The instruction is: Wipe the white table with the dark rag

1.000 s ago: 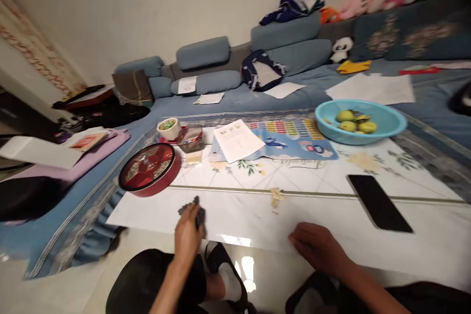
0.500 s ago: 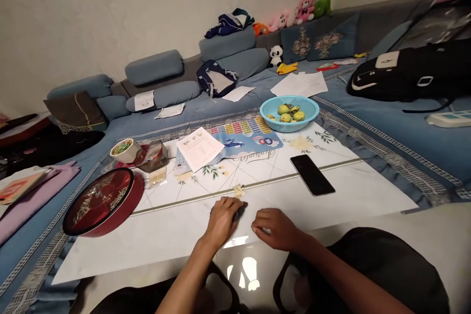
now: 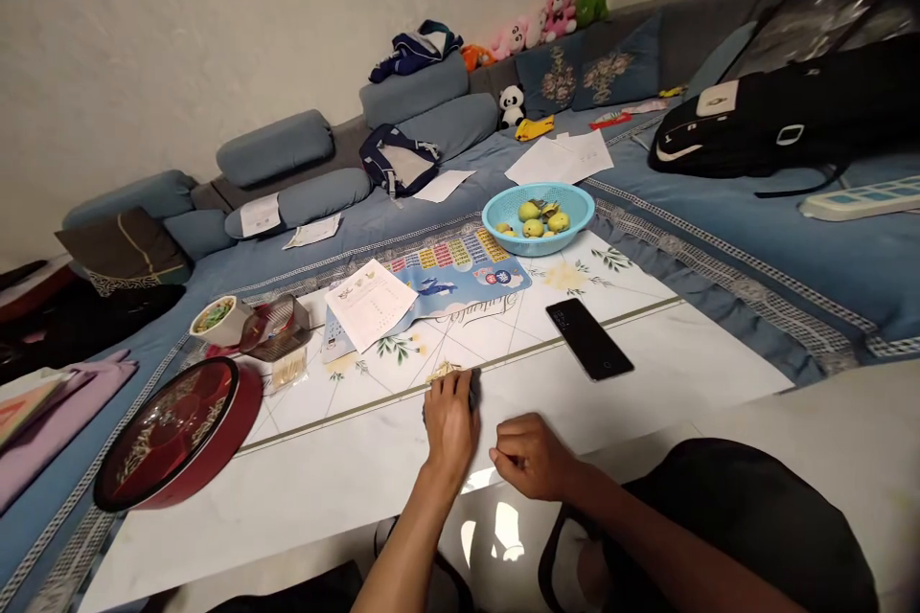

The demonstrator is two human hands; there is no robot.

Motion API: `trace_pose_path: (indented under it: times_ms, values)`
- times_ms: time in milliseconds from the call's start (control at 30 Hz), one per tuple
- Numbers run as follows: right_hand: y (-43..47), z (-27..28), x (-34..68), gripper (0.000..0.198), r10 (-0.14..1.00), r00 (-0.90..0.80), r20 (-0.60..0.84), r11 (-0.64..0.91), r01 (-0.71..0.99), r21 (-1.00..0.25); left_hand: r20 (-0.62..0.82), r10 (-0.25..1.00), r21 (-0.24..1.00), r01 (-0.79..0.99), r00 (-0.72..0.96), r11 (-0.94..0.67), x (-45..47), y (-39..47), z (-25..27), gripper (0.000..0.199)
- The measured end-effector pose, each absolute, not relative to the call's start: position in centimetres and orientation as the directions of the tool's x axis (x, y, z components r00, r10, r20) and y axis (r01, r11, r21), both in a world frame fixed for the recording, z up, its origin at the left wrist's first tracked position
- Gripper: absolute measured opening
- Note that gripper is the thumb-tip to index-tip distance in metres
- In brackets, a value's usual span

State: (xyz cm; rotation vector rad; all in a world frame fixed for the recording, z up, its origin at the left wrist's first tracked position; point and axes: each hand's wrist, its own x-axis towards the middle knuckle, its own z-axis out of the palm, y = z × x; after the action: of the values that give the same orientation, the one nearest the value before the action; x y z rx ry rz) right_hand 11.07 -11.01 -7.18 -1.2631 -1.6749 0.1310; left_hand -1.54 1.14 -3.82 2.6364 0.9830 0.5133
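Palm down on the white tabletop point(image 3: 359, 469), my left hand point(image 3: 451, 417) has its fingers stretched forward and slightly apart. Its fingertips reach a small heap of pale thin sticks point(image 3: 441, 371), which look like toothpicks. Dark patches show on both sides of this hand; whether they are shadow or an object beneath it I cannot tell. My right hand point(image 3: 530, 456) rests near the table's front edge with its fingers curled into a fist, and its inside is hidden. Beyond it on the right lies a black phone point(image 3: 589, 338).
A blue basket of yellow-green fruit point(image 3: 538, 244) stands at the back. Left of it are a printed blue sheet point(image 3: 474, 292) and white paper point(image 3: 370, 305). A red round box point(image 3: 241, 421), a toothpick packet point(image 3: 289, 371), a clear brownish container point(image 3: 277, 330) and a white pot point(image 3: 228, 330) occupy the left.
My left hand has turned to point straight forward, its fingers straighter and over the pale sticks. My right hand stays closed in nearly the same place. The view has shifted slightly right.
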Motion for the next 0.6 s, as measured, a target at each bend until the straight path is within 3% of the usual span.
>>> trace_pose_path:
  times_ms: [133,333,433,600]
  values:
    - [-11.0,-7.3,11.0,0.041,0.768,0.052,0.638,0.44,0.681,-0.585,0.275,0.742,0.418,0.62,0.611,-0.665,-5.7,3.3,-3.3,0.062]
    - [-11.0,-7.4,10.9,0.04,0.775,0.019,0.632,0.429,0.719,-0.547,0.182,0.907,0.314,0.851,0.381,-0.421,-10.5,10.1,-3.3,0.044]
    - [-10.9,-7.3,10.9,0.039,0.772,-0.004,0.636,0.431,0.738,-0.519,0.208,0.847,0.367,0.764,0.489,-0.531,-7.4,12.8,-3.7,0.047]
    - [-10.8,-7.2,10.8,0.039,0.778,-0.008,0.628,0.419,0.752,-0.509,0.177,0.627,0.471,0.493,0.759,-0.731,-4.2,13.3,-3.2,0.054]
